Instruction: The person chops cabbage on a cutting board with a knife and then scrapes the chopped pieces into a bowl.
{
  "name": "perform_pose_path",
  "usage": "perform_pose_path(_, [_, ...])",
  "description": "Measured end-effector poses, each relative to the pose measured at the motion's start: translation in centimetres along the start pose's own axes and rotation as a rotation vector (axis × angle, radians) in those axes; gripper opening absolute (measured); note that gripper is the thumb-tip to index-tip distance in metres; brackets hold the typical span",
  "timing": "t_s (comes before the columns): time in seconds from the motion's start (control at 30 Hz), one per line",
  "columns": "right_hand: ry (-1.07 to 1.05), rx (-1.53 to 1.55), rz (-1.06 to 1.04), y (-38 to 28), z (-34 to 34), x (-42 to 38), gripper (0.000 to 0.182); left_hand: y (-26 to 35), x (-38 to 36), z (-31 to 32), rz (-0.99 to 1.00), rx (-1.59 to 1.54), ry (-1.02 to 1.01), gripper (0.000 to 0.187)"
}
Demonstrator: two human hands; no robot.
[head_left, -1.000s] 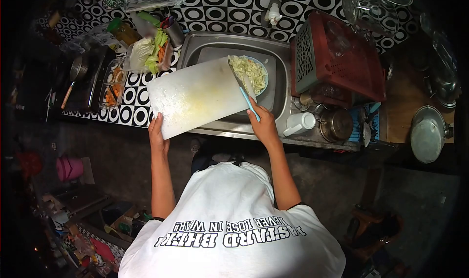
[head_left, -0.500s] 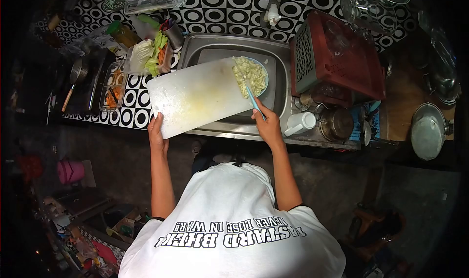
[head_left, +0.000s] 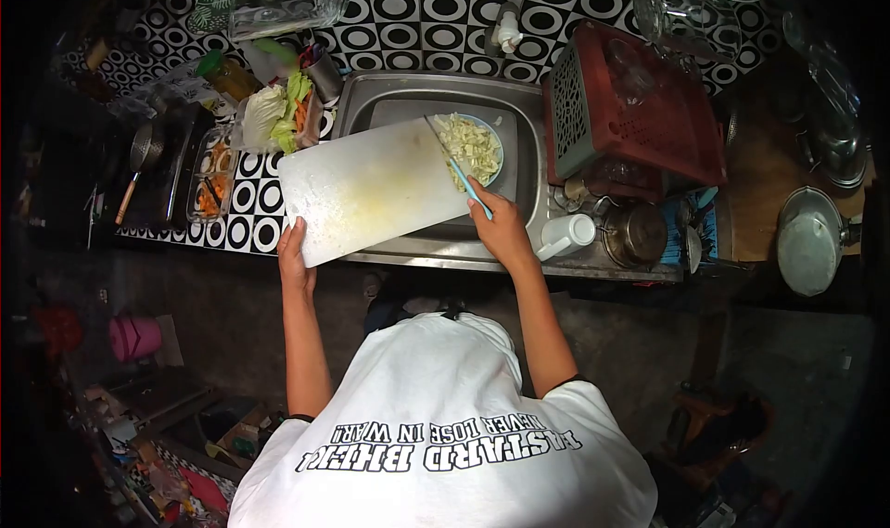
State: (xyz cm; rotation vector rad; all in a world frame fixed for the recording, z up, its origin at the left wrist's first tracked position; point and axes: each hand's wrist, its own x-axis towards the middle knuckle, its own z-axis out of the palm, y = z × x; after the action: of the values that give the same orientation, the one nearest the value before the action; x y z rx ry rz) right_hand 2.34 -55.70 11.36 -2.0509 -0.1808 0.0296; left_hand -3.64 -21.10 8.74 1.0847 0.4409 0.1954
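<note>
A white cutting board (head_left: 366,190) is held over the sink by my left hand (head_left: 294,254), whose fingers wrap its lower left corner. My right hand (head_left: 501,227) is closed around the light blue handle of a knife (head_left: 470,183). The blade lies along the board's right end, beside the chopped cabbage (head_left: 471,146). That pale green heap fills a light blue bowl (head_left: 502,160) in the sink, and the board's right edge reaches over the bowl's left side. The bowl's left part is hidden.
The metal sink (head_left: 535,120) lies beneath the board. On its right stand a white mug (head_left: 567,235), a metal kettle (head_left: 635,233) and a red dish rack (head_left: 649,111). To the left are a container of vegetables (head_left: 278,120) and a tray with orange pieces (head_left: 213,190).
The knife has moved left to the board's right edge, its blade now along that edge. The cabbage that lay over the edge now sits in the bowl.
</note>
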Motion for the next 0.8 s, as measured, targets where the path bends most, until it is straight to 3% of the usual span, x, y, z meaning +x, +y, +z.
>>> perform_pose_path(0.07, [0.008,0.0,0.091,-0.4,-0.1,0.2,0.04,0.0,0.0,-0.3,-0.002,0.0,-0.003,0.036])
perform_pose_path(0.47, [0.081,0.005,0.145,-0.1,-1.3,-0.6,0.041,1.1,-0.3,-0.7,0.002,-0.019,0.027,0.034])
perform_pose_path(0.8, [0.051,0.091,0.045,-0.4,1.6,-1.5,0.038,2.0,1.6,-0.6,-0.033,-0.021,-0.043,0.036])
